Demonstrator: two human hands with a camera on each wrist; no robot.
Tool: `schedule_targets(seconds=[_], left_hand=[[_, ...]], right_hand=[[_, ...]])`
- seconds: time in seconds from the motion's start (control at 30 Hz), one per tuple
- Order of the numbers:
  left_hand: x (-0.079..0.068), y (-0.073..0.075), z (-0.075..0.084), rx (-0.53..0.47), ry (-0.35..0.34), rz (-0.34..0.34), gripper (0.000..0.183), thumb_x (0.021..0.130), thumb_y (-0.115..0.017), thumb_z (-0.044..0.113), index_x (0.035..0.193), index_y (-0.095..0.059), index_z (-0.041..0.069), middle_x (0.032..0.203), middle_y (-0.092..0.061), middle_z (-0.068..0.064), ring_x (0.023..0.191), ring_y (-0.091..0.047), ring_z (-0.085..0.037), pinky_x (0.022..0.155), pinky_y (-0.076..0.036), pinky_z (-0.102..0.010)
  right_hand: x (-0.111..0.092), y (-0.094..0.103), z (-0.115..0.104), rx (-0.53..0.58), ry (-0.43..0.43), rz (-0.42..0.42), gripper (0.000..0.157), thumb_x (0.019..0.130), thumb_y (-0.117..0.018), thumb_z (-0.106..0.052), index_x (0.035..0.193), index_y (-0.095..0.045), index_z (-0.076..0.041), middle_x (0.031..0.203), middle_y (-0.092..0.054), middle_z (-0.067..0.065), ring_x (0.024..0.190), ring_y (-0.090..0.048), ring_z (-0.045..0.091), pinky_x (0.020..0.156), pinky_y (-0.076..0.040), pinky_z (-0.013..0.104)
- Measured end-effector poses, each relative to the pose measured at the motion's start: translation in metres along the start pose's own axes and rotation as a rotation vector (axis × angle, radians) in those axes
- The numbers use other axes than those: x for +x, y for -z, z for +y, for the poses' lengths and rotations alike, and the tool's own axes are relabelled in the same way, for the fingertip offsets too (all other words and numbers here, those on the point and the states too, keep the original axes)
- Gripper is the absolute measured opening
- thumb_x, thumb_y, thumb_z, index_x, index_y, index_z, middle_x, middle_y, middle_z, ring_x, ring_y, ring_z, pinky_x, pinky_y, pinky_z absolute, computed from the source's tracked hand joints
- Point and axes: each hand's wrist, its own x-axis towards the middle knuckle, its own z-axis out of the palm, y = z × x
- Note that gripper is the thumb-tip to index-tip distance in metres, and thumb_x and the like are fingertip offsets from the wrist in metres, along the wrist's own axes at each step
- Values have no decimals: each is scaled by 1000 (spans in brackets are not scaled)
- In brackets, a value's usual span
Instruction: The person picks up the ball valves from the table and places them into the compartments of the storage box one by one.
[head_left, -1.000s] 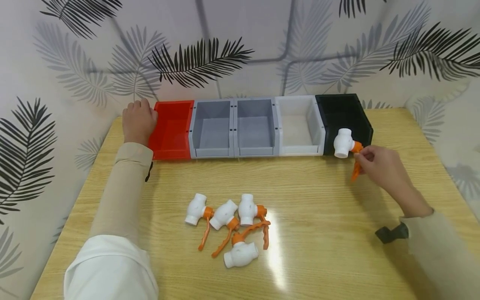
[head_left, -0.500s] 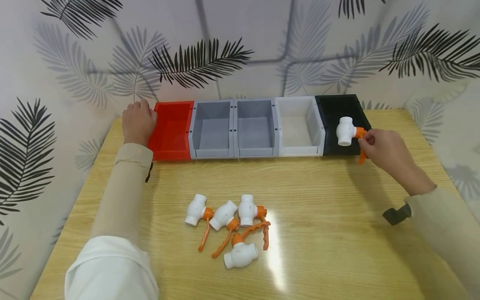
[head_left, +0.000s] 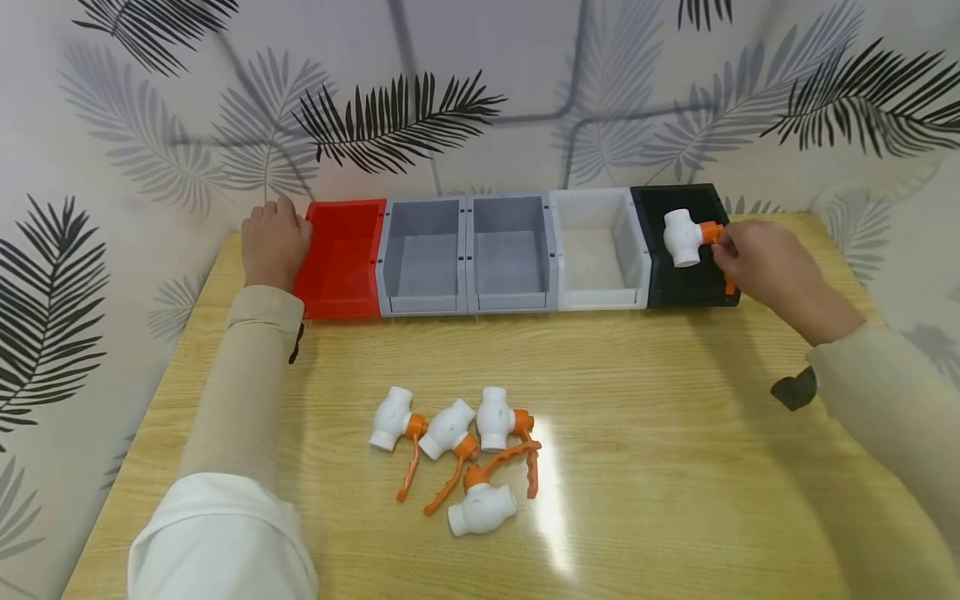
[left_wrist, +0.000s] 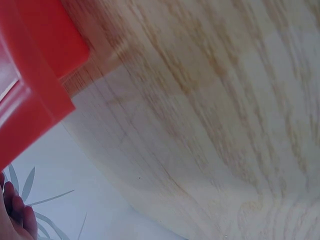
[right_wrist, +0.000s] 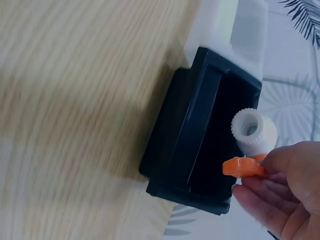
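Observation:
My right hand (head_left: 768, 258) pinches the orange handle (right_wrist: 243, 167) of a white plastic ball valve (head_left: 682, 238). The valve is over the black bin (head_left: 693, 293), at the right end of the row, and one ribbed socket end faces the right wrist camera. At the row's other end, my left hand (head_left: 275, 244) is beside the left wall of the red bin (head_left: 342, 298), its fingers curled and nothing seen in them. Only those fingers (left_wrist: 22, 215) show in the left wrist view, below the bin's corner. Several similar valves (head_left: 482, 509) with orange handles lie mid-table.
Two grey bins (head_left: 425, 305) and a white bin (head_left: 600, 298) stand between the red and black ones, side by side. Behind the wooden table (head_left: 637, 467) hangs a leaf-patterned cloth (head_left: 517, 75).
My right hand has carried the ball valve away from me, from the black bin's front edge to over its inside. The left hand and the valves on the table keep their places.

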Motion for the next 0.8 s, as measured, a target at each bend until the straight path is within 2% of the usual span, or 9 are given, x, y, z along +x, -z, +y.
schedule_targets(seconds=[0.17, 0.43, 0.8], left_hand=[[0, 2, 1, 8, 15, -35, 32, 90, -27, 21, 100, -44, -4, 94, -48, -24, 87, -42, -41, 78, -34, -51], [1, 1, 0, 15, 8, -16, 31, 90, -28, 21, 98, -44, -4, 92, -49, -23, 84, -43, -40, 76, -35, -51], [0, 4, 1, 16, -2, -2, 30, 90, -28, 20, 94, -44, -4, 89, -48, -24, 82, -43, -41, 76, -35, -51]], right_hand=[[11, -2, 5, -18, 16, -35, 23, 85, -50, -11, 63, -45, -7, 56, -39, 5, 48, -37, 19, 47, -28, 32], [22, -12, 11, -42, 44, -58, 18, 84, -51, -10, 67, -49, -5, 57, -41, 5, 51, -39, 20, 50, -31, 33], [26, -22, 8, -66, 89, -60, 19, 84, -49, -9, 66, -46, -6, 61, -42, 5, 52, -39, 19, 49, -32, 33]])
